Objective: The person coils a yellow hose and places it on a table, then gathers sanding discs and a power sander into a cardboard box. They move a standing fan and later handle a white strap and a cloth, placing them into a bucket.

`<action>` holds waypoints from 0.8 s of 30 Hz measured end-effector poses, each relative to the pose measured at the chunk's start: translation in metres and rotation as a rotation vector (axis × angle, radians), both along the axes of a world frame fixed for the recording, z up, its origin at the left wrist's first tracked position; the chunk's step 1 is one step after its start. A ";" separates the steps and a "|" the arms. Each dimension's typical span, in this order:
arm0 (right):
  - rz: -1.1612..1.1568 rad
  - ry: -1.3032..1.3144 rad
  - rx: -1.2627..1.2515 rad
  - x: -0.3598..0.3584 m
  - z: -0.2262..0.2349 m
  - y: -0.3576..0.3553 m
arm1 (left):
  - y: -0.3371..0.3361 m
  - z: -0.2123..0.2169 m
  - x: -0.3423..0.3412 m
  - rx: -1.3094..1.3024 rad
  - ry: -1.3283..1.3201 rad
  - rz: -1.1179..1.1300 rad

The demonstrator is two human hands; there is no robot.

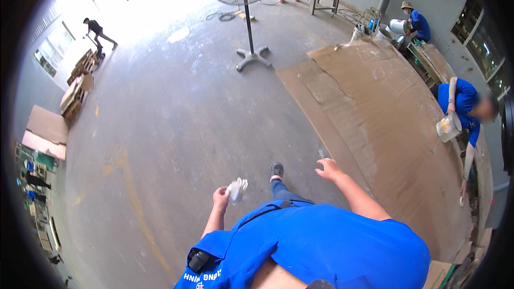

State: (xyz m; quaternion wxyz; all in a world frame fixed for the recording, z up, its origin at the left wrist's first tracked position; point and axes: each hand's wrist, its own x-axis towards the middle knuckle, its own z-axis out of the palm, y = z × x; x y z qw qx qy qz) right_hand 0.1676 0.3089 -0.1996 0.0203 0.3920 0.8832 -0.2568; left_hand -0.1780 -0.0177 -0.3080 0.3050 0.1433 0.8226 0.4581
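Note:
My left hand [220, 198] is closed on a crumpled white cloth [236, 188], pinched out to its side; whether it is a glove or a rag is hard to tell. In front of me on the right, my right hand [330, 170] hangs in the air with its fingers apart and holds nothing that I can see. Below that hand lies the edge of a large brown cardboard sheet [375, 107] spread over the floor. One dark shoe [276, 169] of mine shows on the grey concrete floor [176, 144] between my hands.
A pedestal fan [246, 21] stands ahead. On the right, a co-worker in blue leans over with a white bucket [448, 127]; another person [418, 24] sits farther back near buckets. Wooden pallets [84, 67] line the left, where someone walks [96, 31]. Coiled cable [220, 16] lies near the fan.

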 end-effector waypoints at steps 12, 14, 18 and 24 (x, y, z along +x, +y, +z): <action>0.210 0.058 -0.086 -0.254 0.002 0.205 | -0.001 -0.033 -0.243 -0.878 0.078 -0.164; 0.263 -0.014 -0.148 -0.294 0.006 0.230 | 0.030 -0.033 -0.274 -0.907 0.047 -0.179; 0.302 0.157 -0.822 -0.379 0.003 0.267 | 0.111 -0.041 -0.363 -0.946 0.037 -0.253; 0.274 0.397 -1.124 -0.503 0.007 0.322 | 0.270 -0.043 -0.569 -0.925 0.219 -0.429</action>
